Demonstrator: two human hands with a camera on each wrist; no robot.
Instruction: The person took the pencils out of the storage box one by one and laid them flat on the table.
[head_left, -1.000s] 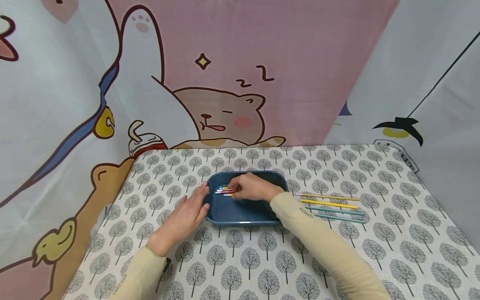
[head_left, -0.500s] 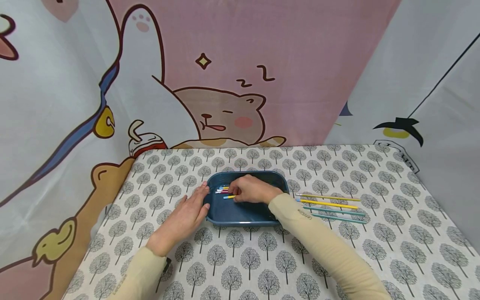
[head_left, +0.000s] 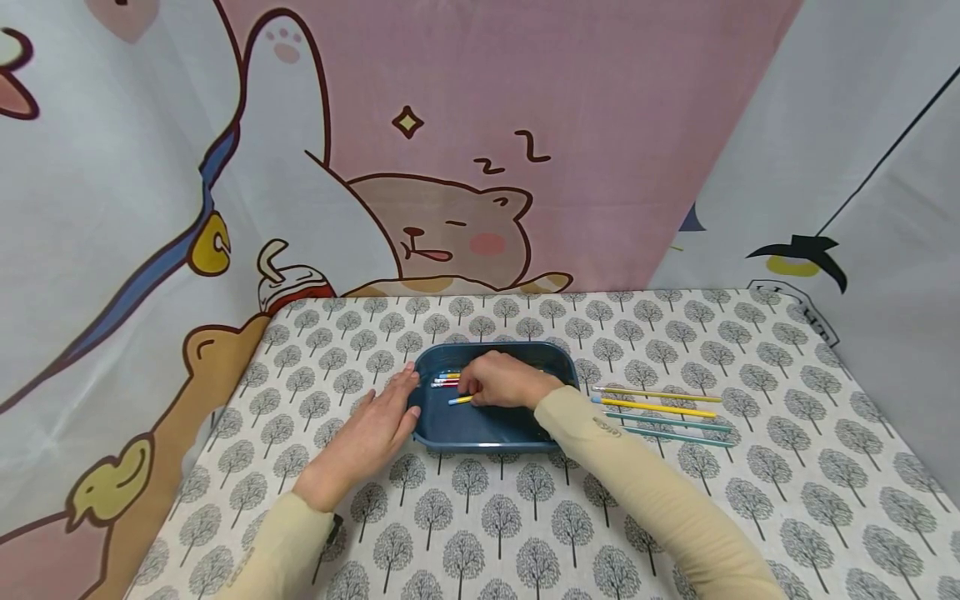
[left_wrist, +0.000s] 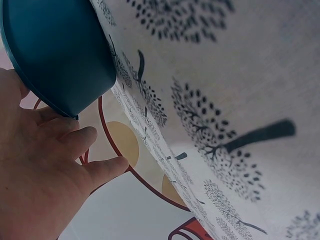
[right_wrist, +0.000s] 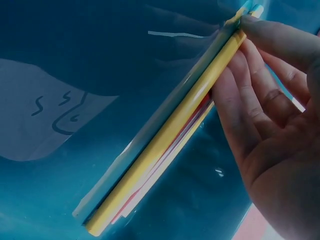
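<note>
My left hand rests on the left rim of a dark blue plastic tray, its fingers extended along the edge. In the left wrist view the fingertips touch the outer wall of that tray. Inside the tray, my right hand pinches a yellow pencil near its blue-tipped end, between thumb and fingers. The glossy tray floor mirrors it. Just behind the hand lie a few more pencils, dark red and yellow ones among them, partly hidden by my fingers.
Right of the tray, two yellow pencils and two teal pencils lie side by side on the tree-print cloth. A cartoon-printed curtain hangs behind the table and along its sides.
The right hand has drawn the blue-ended yellow pencil a little toward the front of the tray, apart from the other pencils. My left hand has stayed on the rim.
</note>
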